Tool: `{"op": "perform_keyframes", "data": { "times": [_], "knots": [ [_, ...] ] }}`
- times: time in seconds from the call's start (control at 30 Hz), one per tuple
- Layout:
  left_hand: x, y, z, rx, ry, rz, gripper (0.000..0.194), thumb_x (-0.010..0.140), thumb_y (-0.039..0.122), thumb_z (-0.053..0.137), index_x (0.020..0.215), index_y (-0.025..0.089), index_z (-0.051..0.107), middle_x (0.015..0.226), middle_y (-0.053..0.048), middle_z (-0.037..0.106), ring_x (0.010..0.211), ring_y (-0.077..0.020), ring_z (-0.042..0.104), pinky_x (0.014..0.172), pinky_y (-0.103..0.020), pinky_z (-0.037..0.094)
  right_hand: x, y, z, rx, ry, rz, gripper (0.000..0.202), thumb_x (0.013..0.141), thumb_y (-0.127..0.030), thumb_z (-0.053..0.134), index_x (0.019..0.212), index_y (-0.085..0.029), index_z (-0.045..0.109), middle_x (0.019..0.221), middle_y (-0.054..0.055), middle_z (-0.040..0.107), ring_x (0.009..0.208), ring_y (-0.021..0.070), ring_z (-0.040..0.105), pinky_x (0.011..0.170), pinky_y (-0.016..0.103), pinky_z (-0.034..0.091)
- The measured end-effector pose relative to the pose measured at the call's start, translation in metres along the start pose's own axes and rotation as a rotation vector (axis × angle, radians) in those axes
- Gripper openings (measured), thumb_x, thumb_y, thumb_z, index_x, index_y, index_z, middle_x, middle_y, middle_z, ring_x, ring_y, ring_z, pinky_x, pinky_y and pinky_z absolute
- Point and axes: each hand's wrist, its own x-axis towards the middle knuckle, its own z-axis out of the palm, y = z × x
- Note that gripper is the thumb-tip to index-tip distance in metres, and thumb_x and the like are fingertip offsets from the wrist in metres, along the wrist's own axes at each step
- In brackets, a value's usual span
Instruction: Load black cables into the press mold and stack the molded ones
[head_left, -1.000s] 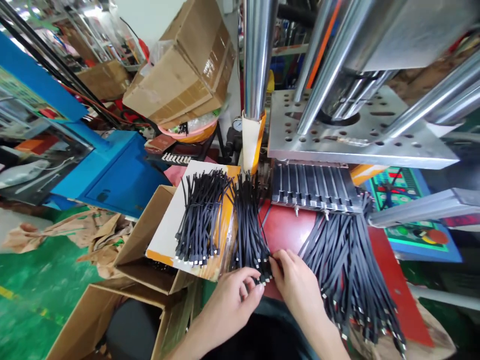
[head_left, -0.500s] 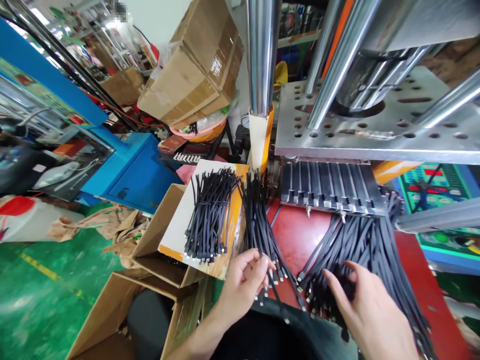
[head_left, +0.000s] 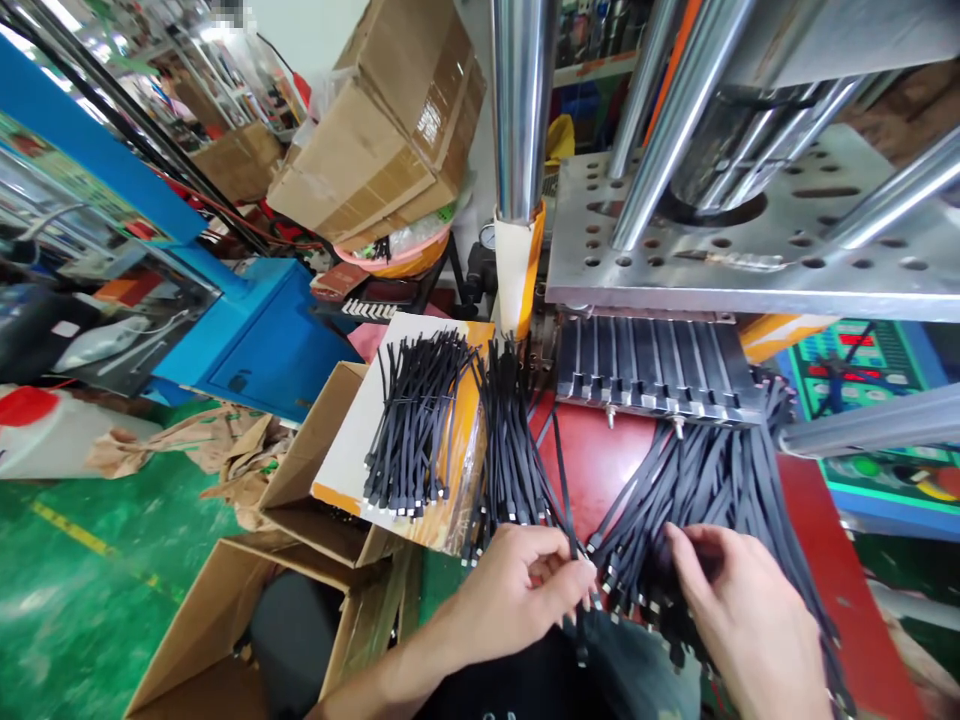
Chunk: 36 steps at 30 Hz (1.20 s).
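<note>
A black cable [head_left: 563, 480] is pinched between the thumb and fingers of the left hand [head_left: 536, 590]. Its long axis runs near to far, leaning slightly left at the far end; most of it extends far of the grip, with a short length hanging on the near side. The right hand [head_left: 754, 600] is at the near ends of the right cable bundle [head_left: 705, 490], fingers curved; I cannot tell whether its grip is closed on one.

That bundle fans towards the near side, over a red tabletop [head_left: 600, 450], below a grooved metal block [head_left: 652, 365]. The middle cable bundle [head_left: 514, 430] and left cable bundle [head_left: 416, 430] also point near to far, the left one on a white board [head_left: 341, 450].

Farther left, an open cardboard box [head_left: 187, 625] contains a dark rounded object [head_left: 292, 640]. Beyond, a pink basin [head_left: 397, 262] holds clear bags beneath a tilted carton [head_left: 390, 120].
</note>
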Motion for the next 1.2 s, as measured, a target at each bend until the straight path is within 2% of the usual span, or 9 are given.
{"op": "perform_keyframes", "data": {
  "times": [0.13, 0.3, 0.43, 0.53, 0.63, 0.77, 0.93, 1.1, 1.2],
  "knots": [
    [0.007, -0.002, 0.004, 0.04, -0.085, -0.03, 0.034, 0.097, 0.043, 0.065, 0.074, 0.017, 0.063, 0.068, -0.001, 0.065, 0.057, -0.0126, 0.061, 0.058, -0.023, 0.049, -0.001, -0.004, 0.002, -0.01, 0.012, -0.016, 0.048, 0.105, -0.061, 0.038, 0.085, -0.025, 0.063, 0.088, 0.012, 0.072, 0.071, 0.028, 0.067, 0.062, 0.038, 0.045],
    [0.015, -0.007, 0.011, 0.072, -0.095, -0.037, 0.036, 0.097, 0.043, 0.065, 0.073, 0.016, 0.065, 0.071, -0.002, 0.066, 0.061, -0.014, 0.063, 0.059, -0.023, 0.05, -0.008, -0.009, -0.024, 0.349, 0.124, 0.08, 0.043, 0.103, -0.06, 0.056, 0.084, -0.023, 0.066, 0.078, 0.004, 0.067, 0.066, 0.0215, 0.061, 0.063, 0.033, 0.047],
    [0.029, -0.01, 0.021, -0.065, -0.135, -0.064, 0.047, 0.096, 0.059, 0.066, 0.076, 0.016, 0.064, 0.07, -0.003, 0.065, 0.058, -0.0139, 0.06, 0.058, -0.025, 0.051, -0.04, -0.033, -0.042, 0.721, -0.125, -0.086, 0.031, 0.107, -0.042, 0.061, 0.082, -0.024, 0.062, 0.074, -0.001, 0.06, 0.063, 0.0159, 0.057, 0.058, 0.025, 0.047],
    [0.035, -0.009, 0.024, -0.11, -0.136, -0.062, 0.053, 0.094, 0.066, 0.066, 0.076, 0.017, 0.063, 0.067, -0.002, 0.063, 0.055, -0.0134, 0.057, 0.056, -0.025, 0.048, -0.058, -0.046, -0.046, 0.803, -0.218, -0.251, 0.031, 0.107, -0.03, 0.059, 0.077, -0.024, 0.058, 0.07, -0.002, 0.058, 0.059, 0.0133, 0.055, 0.055, 0.021, 0.046],
    [0.03, -0.006, 0.023, -0.051, -0.148, -0.023, 0.044, 0.096, 0.056, 0.065, 0.074, 0.017, 0.063, 0.066, 0.0, 0.059, 0.056, -0.0126, 0.053, 0.055, -0.025, 0.042, -0.055, -0.045, -0.053, 0.809, -0.375, -0.325, 0.028, 0.103, -0.029, 0.064, 0.076, -0.023, 0.063, 0.068, -0.002, 0.063, 0.057, 0.0125, 0.057, 0.054, 0.02, 0.046],
    [0.012, -0.011, 0.022, 0.176, -0.182, 0.18, 0.033, 0.094, 0.029, 0.065, 0.063, 0.018, 0.056, 0.065, 0.002, 0.057, 0.063, -0.0119, 0.053, 0.065, -0.025, 0.039, -0.034, -0.041, -0.062, 0.953, -0.59, -0.156, 0.029, 0.093, -0.051, 0.08, 0.089, -0.023, 0.076, 0.081, 0.003, 0.072, 0.065, 0.0166, 0.064, 0.061, 0.025, 0.055],
    [-0.007, -0.03, 0.019, 0.441, -0.252, 0.147, 0.033, 0.094, 0.018, 0.07, 0.063, 0.019, 0.058, 0.069, 0.001, 0.063, 0.065, -0.0128, 0.057, 0.066, -0.025, 0.041, -0.02, -0.058, -0.049, 1.132, -0.331, 0.206, 0.053, 0.095, -0.069, 0.071, 0.079, -0.019, 0.072, 0.06, -0.002, 0.054, 0.049, 0.012, 0.049, 0.048, 0.023, 0.045],
    [-0.001, -0.014, 0.008, 0.667, -0.421, 0.103, 0.026, 0.097, 0.021, 0.076, 0.072, 0.018, 0.069, 0.08, -0.001, 0.072, 0.075, -0.0169, 0.066, 0.074, -0.026, 0.048, -0.026, -0.066, -0.045, 1.101, -0.269, 0.125, 0.052, 0.098, -0.066, 0.07, 0.073, -0.02, 0.067, 0.065, -0.001, 0.056, 0.054, 0.0132, 0.052, 0.05, 0.024, 0.045],
    [0.013, 0.013, 0.001, 0.581, -0.348, 0.118, 0.01, 0.096, 0.026, 0.079, 0.102, 0.018, 0.079, 0.092, -0.002, 0.075, 0.076, -0.0169, 0.067, 0.074, -0.026, 0.05, -0.032, -0.066, -0.047, 1.035, -0.206, 0.02, 0.046, 0.104, -0.053, 0.067, 0.071, -0.022, 0.062, 0.067, -0.001, 0.058, 0.059, 0.0137, 0.054, 0.055, 0.023, 0.047]
  ]
}}
